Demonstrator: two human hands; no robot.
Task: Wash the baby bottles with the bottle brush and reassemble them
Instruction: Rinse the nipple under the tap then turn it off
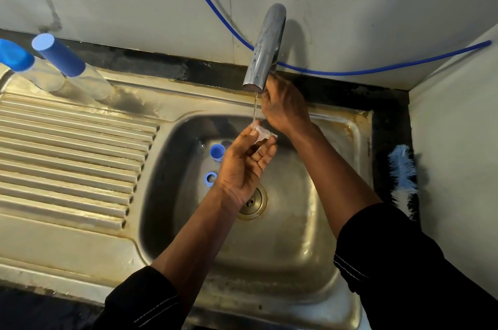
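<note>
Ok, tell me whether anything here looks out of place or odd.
Nothing damaged or spilled. A blue cap and blue screw ring lie loose in the sink basin, and the bottle brush lies on the dark ledge right of it.

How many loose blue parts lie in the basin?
2: a blue cap at back left, a blue ring just nearer the camera; the left hand may hide others.
</note>
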